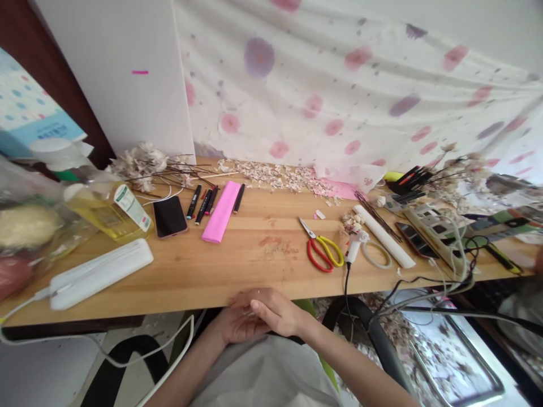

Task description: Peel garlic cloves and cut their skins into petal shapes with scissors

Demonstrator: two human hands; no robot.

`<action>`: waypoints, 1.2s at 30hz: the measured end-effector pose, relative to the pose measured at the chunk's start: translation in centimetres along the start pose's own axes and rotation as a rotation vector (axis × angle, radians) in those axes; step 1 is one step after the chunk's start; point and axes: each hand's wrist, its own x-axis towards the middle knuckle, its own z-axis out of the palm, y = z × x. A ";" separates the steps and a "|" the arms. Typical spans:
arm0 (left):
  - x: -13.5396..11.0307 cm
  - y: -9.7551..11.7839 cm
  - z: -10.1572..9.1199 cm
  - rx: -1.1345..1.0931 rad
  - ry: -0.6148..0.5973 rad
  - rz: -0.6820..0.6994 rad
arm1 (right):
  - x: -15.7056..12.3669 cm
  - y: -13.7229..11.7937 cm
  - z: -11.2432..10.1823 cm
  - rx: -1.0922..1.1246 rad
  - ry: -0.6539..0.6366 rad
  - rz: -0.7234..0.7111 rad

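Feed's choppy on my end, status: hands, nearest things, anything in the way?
At near table edge: right hand over left hand, nothing seen held. Nearest: scissors, pink paper roll, untouched. Right of them, glue gun cord hangs over the edge.

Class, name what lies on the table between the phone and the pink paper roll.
In the head view, a few dark marker pens lie side by side between the phone and the pink paper roll.

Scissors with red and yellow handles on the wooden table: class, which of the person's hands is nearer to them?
Right. The right hand lies below and left of the red-and-yellow-handled scissors in the view; the left hand sits partly under it, farther left.
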 end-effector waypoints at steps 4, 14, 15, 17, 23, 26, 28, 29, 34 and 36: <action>-0.3 -0.2 -0.5 -0.033 0.065 0.092 | -1.7 -0.1 0.9 0.071 0.030 -0.011; -0.7 -0.4 1.1 -0.148 0.176 0.174 | -2.0 0.9 1.4 -0.052 0.448 0.151; -0.8 -0.5 1.5 -0.157 0.186 0.195 | -2.2 0.5 2.1 -0.062 0.413 0.134; -0.9 -0.9 2.5 -0.163 0.198 0.215 | -3.1 -0.5 3.3 -0.068 0.325 0.076; -0.9 -2.5 8.0 -0.189 0.307 0.151 | -5.1 -1.7 2.5 0.052 0.806 0.131; -0.1 -1.6 11.8 -0.202 0.371 0.220 | -4.9 -2.3 0.8 0.396 1.228 -0.036; 1.1 -0.6 14.5 -0.186 0.390 0.338 | -4.7 -3.1 0.0 0.621 1.423 -0.223; 1.9 -0.2 15.9 -0.162 0.384 0.395 | -4.7 -3.5 -0.3 0.728 1.478 -0.280; 6.7 -1.2 21.6 0.053 0.299 0.525 | -5.5 -4.6 -2.2 1.144 1.661 -0.388; 8.4 -2.5 23.0 0.143 0.253 0.536 | -6.5 -4.2 -3.5 1.222 1.732 -0.420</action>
